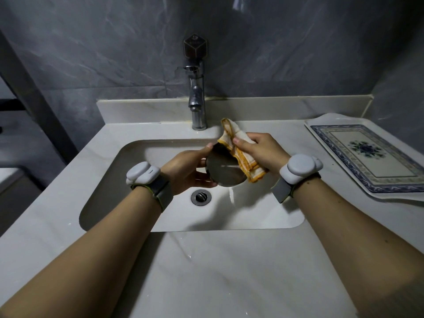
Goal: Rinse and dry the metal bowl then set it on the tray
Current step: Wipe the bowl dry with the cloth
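Observation:
Above the sink (137,203) my left hand (185,171) grips a small metal bowl (223,172), which is tipped so its shiny underside faces me. My right hand (259,152) holds a white cloth with a yellow border (238,152) and presses it over the bowl's upper right rim. The bowl's inside is hidden. A white tray with a blue patterned border (321,131) lies on the counter at the right, with nothing on it.
A chrome tap (197,99) stands behind the sink, with no water running. The drain (201,197) sits under the bowl. Pale marble counter (218,271) surrounds the basin; a grey tiled wall rises behind. Both wrists wear white devices.

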A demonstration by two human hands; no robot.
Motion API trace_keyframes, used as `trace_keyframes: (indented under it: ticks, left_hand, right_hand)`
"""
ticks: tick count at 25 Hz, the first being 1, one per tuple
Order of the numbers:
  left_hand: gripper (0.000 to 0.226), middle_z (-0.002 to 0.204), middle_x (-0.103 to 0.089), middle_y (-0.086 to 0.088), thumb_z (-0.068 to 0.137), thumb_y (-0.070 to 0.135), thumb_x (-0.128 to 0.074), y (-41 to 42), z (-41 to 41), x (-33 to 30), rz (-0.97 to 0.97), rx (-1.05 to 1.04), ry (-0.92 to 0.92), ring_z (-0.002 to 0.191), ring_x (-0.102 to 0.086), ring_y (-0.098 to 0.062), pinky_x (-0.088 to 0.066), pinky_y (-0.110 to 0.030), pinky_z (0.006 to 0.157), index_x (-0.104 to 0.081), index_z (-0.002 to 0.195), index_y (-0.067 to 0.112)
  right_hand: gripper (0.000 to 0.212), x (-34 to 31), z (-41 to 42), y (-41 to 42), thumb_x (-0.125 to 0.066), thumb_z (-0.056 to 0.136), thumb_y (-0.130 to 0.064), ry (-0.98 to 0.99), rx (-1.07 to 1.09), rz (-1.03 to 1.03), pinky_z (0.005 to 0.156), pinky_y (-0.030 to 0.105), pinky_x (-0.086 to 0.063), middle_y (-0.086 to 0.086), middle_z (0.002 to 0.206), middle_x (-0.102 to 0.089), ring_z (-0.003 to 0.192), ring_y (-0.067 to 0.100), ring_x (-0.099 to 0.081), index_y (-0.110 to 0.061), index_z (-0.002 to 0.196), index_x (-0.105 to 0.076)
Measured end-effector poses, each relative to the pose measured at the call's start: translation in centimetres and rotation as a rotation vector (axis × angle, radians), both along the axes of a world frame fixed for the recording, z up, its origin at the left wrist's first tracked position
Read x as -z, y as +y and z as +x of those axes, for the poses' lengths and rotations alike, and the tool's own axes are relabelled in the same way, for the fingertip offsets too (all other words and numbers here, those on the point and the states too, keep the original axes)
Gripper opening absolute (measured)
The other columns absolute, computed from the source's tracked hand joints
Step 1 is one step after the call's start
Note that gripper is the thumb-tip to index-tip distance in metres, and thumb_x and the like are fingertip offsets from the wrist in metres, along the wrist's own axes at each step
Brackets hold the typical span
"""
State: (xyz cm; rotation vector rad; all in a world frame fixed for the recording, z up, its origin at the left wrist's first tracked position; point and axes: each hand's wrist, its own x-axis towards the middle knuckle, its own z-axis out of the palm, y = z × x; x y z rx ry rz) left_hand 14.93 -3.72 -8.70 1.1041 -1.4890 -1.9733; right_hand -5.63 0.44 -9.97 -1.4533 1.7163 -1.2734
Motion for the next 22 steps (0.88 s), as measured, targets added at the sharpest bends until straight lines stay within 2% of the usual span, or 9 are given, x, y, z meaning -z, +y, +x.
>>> trace_keyframes:
  ticks: [2, 4, 7, 9, 12, 15, 18, 22]
  left_hand:
    - [0.036, 0.104, -0.069, -0.018, 0.1, 0.039, -0.052, -0.1, -0.09, 0.27, 0.027, -0.002, 0.058, 0.089, -0.065, -0.04, -0.062, -0.038, 0.066, -0.068, 0.112, 0.009]
    - [0.031, 0.105, -0.074, -0.015, 0.101, 0.035, -0.051, -0.33, -0.18, 0.41, 0.072, -0.017, 0.176, 0.097, -0.069, -0.04, -0.062, -0.042, 0.074, -0.068, 0.111, 0.011]
    - [0.028, 0.116, -0.073, -0.015, 0.101, 0.031, -0.051, -0.72, -0.14, 0.42, 0.131, -0.057, 0.306, 0.103, -0.07, -0.041, -0.06, -0.043, 0.078, -0.066, 0.116, 0.012]
    - [0.028, 0.122, -0.07, -0.017, 0.101, 0.029, -0.052, -0.74, -0.07, 0.5, 0.142, -0.08, 0.351, 0.105, -0.069, -0.041, -0.06, -0.042, 0.077, -0.066, 0.118, 0.012]
    - [0.031, 0.13, -0.063, -0.019, 0.101, 0.027, -0.053, -0.68, 0.0, 0.4, 0.113, -0.122, 0.357, 0.102, -0.071, -0.038, -0.06, -0.04, 0.077, -0.062, 0.125, 0.011]
    - [0.032, 0.13, -0.062, -0.021, 0.101, 0.027, -0.051, -0.53, -0.02, 0.14, 0.069, -0.113, 0.303, 0.103, -0.071, -0.038, -0.061, -0.038, 0.074, -0.061, 0.125, 0.009]
    - [0.03, 0.127, -0.064, -0.024, 0.101, 0.026, -0.051, -0.23, -0.09, 0.13, 0.044, -0.046, 0.237, 0.105, -0.069, -0.041, -0.061, -0.04, 0.072, -0.065, 0.12, 0.007]
    - [0.026, 0.121, -0.069, -0.022, 0.101, 0.024, -0.052, -0.17, -0.09, 0.27, 0.017, 0.02, 0.163, 0.103, -0.071, -0.039, -0.061, -0.042, 0.073, -0.07, 0.114, 0.011]
  right_hand:
    - [0.035, -0.13, -0.08, -0.04, -0.063, 0.093, -0.038, -0.203, 0.048, 0.009, 0.073, 0.031, -0.048, 0.008, 0.079, -0.069, 0.075, 0.019, -0.063, -0.005, 0.085, -0.07]
    - [0.031, -0.33, -0.39, -0.11, -0.062, 0.093, -0.039, -0.413, 0.098, 0.022, 0.072, 0.032, -0.051, 0.006, 0.079, -0.071, 0.072, 0.019, -0.067, -0.01, 0.088, -0.072]
    - [0.032, -0.3, -0.54, -0.31, -0.062, 0.092, -0.042, -0.551, 0.096, 0.058, 0.083, 0.04, -0.057, 0.008, 0.085, -0.075, 0.079, 0.022, -0.071, -0.012, 0.1, -0.073]
    - [0.038, -0.27, -0.37, -0.37, -0.061, 0.093, -0.043, -0.568, 0.096, 0.087, 0.096, 0.051, -0.053, 0.016, 0.1, -0.075, 0.095, 0.032, -0.071, -0.009, 0.108, -0.07]
    - [0.045, -0.34, -0.12, -0.23, -0.059, 0.094, -0.042, -0.573, 0.094, 0.124, 0.1, 0.057, -0.049, 0.024, 0.114, -0.07, 0.109, 0.04, -0.066, -0.004, 0.117, -0.065]
    - [0.044, -0.35, -0.16, -0.13, -0.059, 0.095, -0.039, -0.562, 0.101, 0.115, 0.098, 0.054, -0.052, 0.024, 0.113, -0.07, 0.107, 0.04, -0.067, -0.003, 0.118, -0.066]
    - [0.04, -0.53, -0.4, -0.17, -0.06, 0.094, -0.037, -0.522, 0.098, 0.076, 0.092, 0.041, -0.055, 0.013, 0.105, -0.074, 0.1, 0.03, -0.07, -0.008, 0.12, -0.067]
    - [0.035, -0.55, -0.51, -0.05, -0.065, 0.091, -0.036, -0.5, 0.072, 0.068, 0.1, 0.043, -0.052, 0.012, 0.105, -0.076, 0.102, 0.028, -0.071, -0.011, 0.112, -0.072]
